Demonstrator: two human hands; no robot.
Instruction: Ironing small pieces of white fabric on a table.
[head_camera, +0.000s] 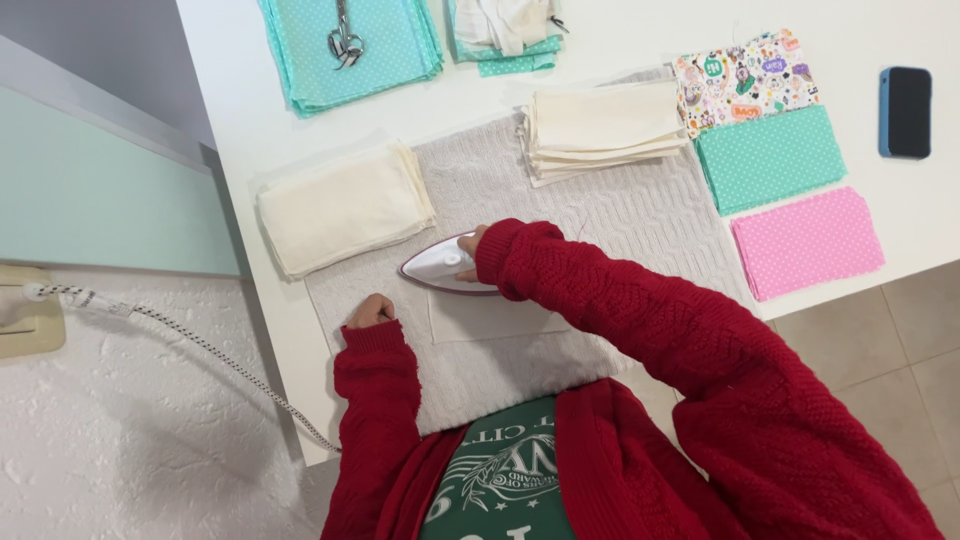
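Observation:
My right hand (470, 252), mostly hidden by a red knitted sleeve, grips a white and maroon clothes iron (440, 268). The iron rests on the upper edge of a cream fabric square (495, 320) lying on a grey textured mat (620, 215). My left hand (370, 311) is curled and rests on the mat just left of the fabric square, its fingers hidden.
Stacks of cream fabric (343, 206) (603, 128) lie beside the mat. Teal dotted fabric with scissors (345, 42) sits at the back. Patterned, teal (770, 158) and pink (808, 242) squares lie right. A dark phone (906, 110) is far right. The iron's cord (200, 345) runs left to a wall socket.

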